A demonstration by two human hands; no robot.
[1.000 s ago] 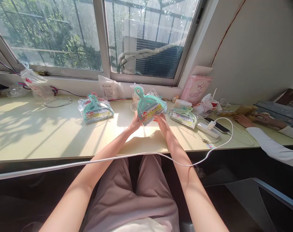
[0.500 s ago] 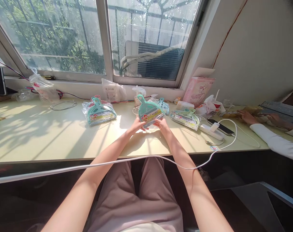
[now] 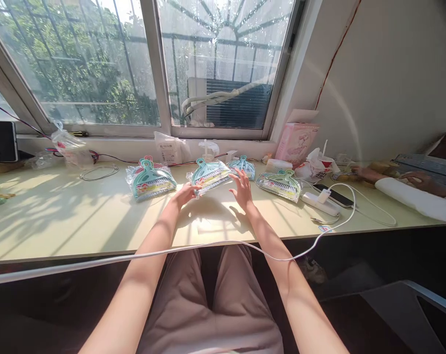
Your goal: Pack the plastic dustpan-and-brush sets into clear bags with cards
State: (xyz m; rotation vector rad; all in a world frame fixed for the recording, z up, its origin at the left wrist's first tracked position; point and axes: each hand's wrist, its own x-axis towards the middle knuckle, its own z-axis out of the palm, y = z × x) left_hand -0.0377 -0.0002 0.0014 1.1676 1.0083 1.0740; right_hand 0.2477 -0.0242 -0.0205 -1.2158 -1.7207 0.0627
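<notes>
A wrapped teal dustpan-and-brush set (image 3: pixel 211 176) is tilted above the middle of the table (image 3: pixel 79 216). My left hand (image 3: pixel 186 193) grips its lower left corner. My right hand (image 3: pixel 242 189) is raised beside its right end, fingers spread, holding nothing. Another wrapped set, teal with a pink handle behind (image 3: pixel 153 181), lies to the left. Behind my right hand sits a smaller-looking blue-teal set (image 3: pixel 244 166). To the right rests a green set (image 3: pixel 281 184) in clear wrap.
A white power strip (image 3: pixel 320 204), a black phone (image 3: pixel 335 195) and a white cable stand right. The cable also crosses before my forearms. A pink box (image 3: pixel 297 142) leans at the back. Another person's white sleeve (image 3: pixel 414 199) reaches in from the right.
My right hand has let go of the middle set and opened. My left hand has moved left with the set, which has turned and leaned back. The view has tilted up slightly.
</notes>
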